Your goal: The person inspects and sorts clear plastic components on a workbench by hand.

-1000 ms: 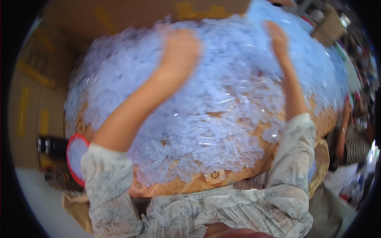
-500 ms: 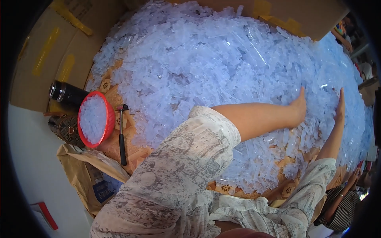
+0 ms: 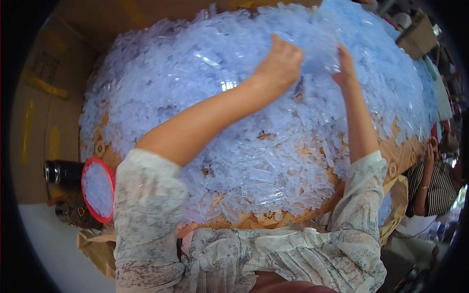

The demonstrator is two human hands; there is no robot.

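Observation:
A broad heap of small clear plastic strips [image 3: 161, 93] covers the patterned wooden-look surface. Over its middle, my left hand [image 3: 285, 62] has its fingers curled in; whatever may be inside them is hidden. To the right, my right hand [image 3: 346, 63] is held upright, fingers stretched and thumb apart, its palm toward the left hand. A blurred clump of strips [image 3: 320, 53] shows between the two hands, beside the right fingers. Nearer my body the strips lie thinner, and bits of the patterned surface [image 3: 268, 218] show through.
Cardboard walls [image 3: 63, 93] with yellow tape stand at the left and far side. At left are a red bowl [image 3: 113, 195] of strips, a black flask [image 3: 63, 172] and a brown patterned bag [image 3: 78, 213]. Paper sacks [image 3: 396, 205] flank me. Another person in a striped top [image 3: 430, 185] is at right.
Both hands have swung leftward and farther over the heap. My left fingers, stretched before, are now curled. The view has turned, and the hammer by the bowl is out of sight.

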